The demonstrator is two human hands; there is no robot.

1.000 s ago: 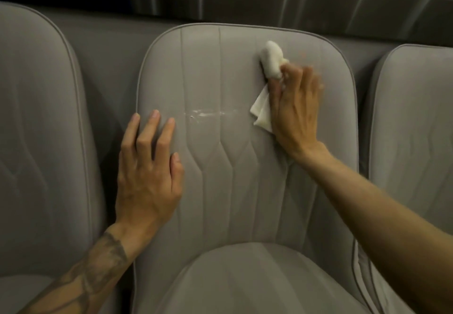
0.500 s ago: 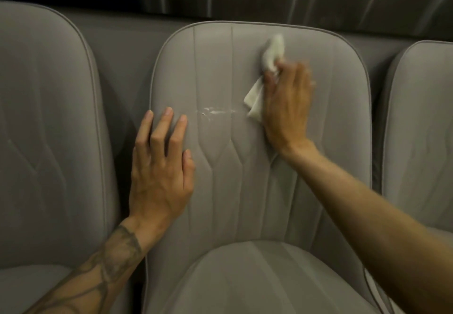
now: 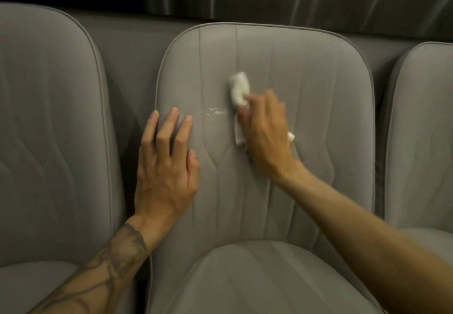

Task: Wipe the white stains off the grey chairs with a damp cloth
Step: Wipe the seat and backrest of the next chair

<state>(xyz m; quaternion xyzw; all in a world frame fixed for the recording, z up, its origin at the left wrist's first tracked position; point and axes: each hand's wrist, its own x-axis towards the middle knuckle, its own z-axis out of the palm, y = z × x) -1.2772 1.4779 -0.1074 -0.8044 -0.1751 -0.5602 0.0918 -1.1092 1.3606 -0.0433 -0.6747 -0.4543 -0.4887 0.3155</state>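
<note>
Clutching cloth (image 3: pixel 239 88), right hand (image 3: pixel 267 134) seemingly curled

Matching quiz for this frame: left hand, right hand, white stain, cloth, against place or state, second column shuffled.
Column 1
1. left hand
2. right hand
3. white stain
4. cloth

Column 2
A. bunched up against the backrest of the middle chair
B. flat, fingers spread, at the backrest's left edge
C. uncovered, between the two hands
D. grips the cloth

Pairs: 1-B, 2-D, 3-C, 4-A
</note>
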